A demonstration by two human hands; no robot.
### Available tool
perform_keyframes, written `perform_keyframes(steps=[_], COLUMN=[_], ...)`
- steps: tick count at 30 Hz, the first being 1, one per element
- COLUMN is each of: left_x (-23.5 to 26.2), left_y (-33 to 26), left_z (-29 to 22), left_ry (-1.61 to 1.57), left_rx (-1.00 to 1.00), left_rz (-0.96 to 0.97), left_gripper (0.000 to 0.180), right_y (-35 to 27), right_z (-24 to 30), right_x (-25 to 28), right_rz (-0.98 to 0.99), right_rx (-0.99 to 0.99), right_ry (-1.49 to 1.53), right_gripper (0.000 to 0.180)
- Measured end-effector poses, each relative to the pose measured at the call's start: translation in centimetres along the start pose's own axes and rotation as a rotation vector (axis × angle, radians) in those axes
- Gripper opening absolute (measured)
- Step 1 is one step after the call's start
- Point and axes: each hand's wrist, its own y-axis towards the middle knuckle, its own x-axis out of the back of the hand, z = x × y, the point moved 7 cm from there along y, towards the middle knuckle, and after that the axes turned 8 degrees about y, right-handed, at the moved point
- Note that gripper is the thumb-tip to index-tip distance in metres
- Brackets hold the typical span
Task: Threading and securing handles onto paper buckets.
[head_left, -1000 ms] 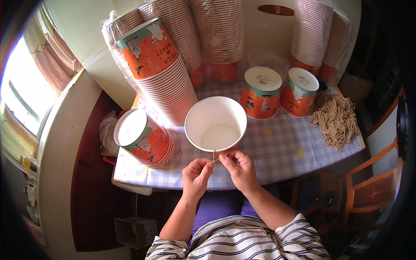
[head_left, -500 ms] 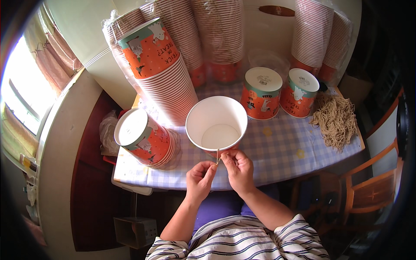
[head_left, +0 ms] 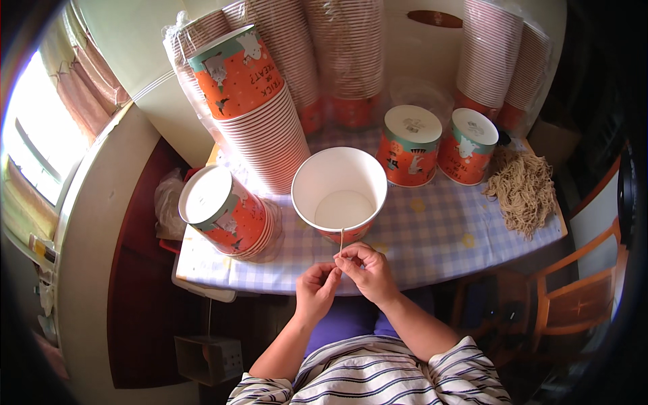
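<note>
A paper bucket [head_left: 324, 177], white inside and orange outside, stands upright with its mouth up in front of me. Over its near rim a thin beige cord [head_left: 341, 238] runs down toward me. My right hand [head_left: 369, 273] pinches this cord between thumb and fingertips just below the rim. Close beside it, my left hand [head_left: 315, 290] is also closed, thumb against fingers, at the cord's lower end. The fingers hide that end, so any knot there cannot be made out.
A pile of beige cords [head_left: 523, 192] lies at the table's right end. Two upturned buckets [head_left: 410, 155] stand behind right. To the left are a short bucket stack [head_left: 233, 216] and a tall leaning stack [head_left: 266, 142]. Wrapped stacks [head_left: 347, 54] line the back of the checked tablecloth [head_left: 432, 250].
Both hands have come slightly down toward me, away from the rim. The cord, earlier a small loop between the fingers, now hangs straighter. The bucket has barely shifted.
</note>
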Motion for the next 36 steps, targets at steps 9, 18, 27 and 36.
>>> perform_keyframes(steps=[9, 18, 27, 36], left_x=[0.3, -0.5, -1.5, -1.9], left_y=[-0.4, -0.7, -1.7, -1.6], left_z=[-0.5, -1.3, -2.3, -3.7], left_ry=[0.104, 0.139, 0.511, 0.657], left_rx=[-0.03, -0.063, -0.137, -0.248], left_rz=[-0.006, 0.029, 0.141, 0.178], left_gripper=[0.01, 0.006, 0.007, 0.007], right_y=[-0.4, 0.6, 2.0, 2.0], right_z=[-2.0, 0.1, 1.5, 1.0], right_x=[-0.1, 0.1, -0.6, -0.4], right_rz=[-0.073, -0.154, -0.217, -0.255], right_rx=[-0.161, -0.143, -0.102, -0.051], right_ry=[0.241, 0.265, 0.313, 0.268], right_gripper=[0.015, 0.015, 0.015, 0.013])
